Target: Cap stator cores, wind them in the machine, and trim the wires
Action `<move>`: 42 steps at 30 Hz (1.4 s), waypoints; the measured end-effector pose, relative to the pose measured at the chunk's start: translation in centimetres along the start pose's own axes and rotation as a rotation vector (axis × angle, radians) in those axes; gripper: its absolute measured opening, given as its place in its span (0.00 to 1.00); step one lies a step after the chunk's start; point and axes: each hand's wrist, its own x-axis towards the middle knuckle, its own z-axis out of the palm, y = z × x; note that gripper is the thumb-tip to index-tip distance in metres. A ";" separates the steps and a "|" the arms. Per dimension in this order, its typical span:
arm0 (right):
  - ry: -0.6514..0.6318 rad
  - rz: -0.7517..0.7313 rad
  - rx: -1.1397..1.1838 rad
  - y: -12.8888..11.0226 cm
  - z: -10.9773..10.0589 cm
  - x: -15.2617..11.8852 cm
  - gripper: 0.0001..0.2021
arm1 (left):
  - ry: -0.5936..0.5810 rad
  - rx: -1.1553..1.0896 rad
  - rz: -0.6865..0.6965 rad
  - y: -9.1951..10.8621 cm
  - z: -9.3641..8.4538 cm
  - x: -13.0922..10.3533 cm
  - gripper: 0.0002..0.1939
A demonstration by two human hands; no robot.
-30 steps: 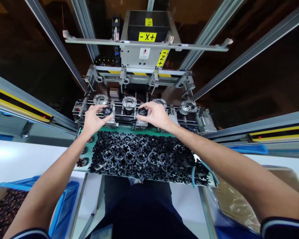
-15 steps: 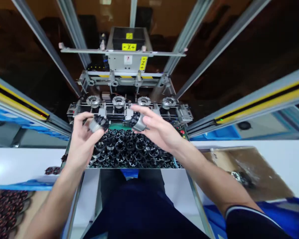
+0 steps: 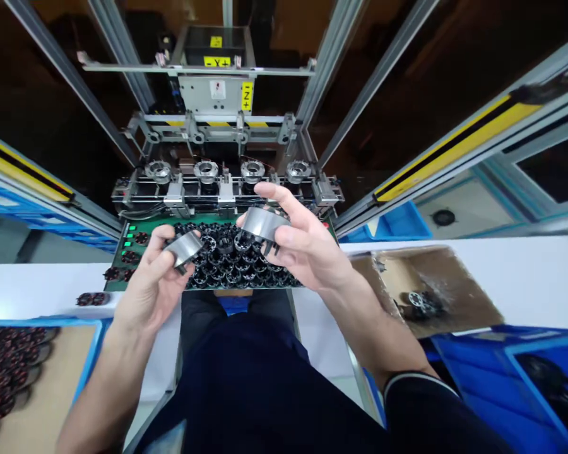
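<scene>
My left hand (image 3: 154, 277) is closed on a motor stator core (image 3: 184, 248), a bright steel ring with black plastic prongs on its underside. My right hand (image 3: 307, 246) pinches a second stator core (image 3: 264, 222), tilted with its smooth steel side up and black prongs below. Both are held above a dense spread of black stator cores (image 3: 227, 268) on the green work surface. Beyond the hands, a machine carries a row of round metal fixtures (image 3: 206, 170).
To the left, a blue-edged bin (image 3: 76, 372) holds many copper-wound stators, and a few more wound stators (image 3: 93, 299) lie on the white table. On the right rests an open cardboard box (image 3: 459, 277) with loose black parts. Yellow-striped metal posts (image 3: 459, 148) flank the machine.
Both stator cores have been turned, from black ends facing each other to steel sides showing upward. The hands have come back from the fixtures, and the camera view has shifted.
</scene>
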 end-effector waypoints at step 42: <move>0.187 -0.100 -0.961 6.0 -9.5 18.6 0.30 | -0.104 1.130 0.357 6.4 -10.8 25.2 0.36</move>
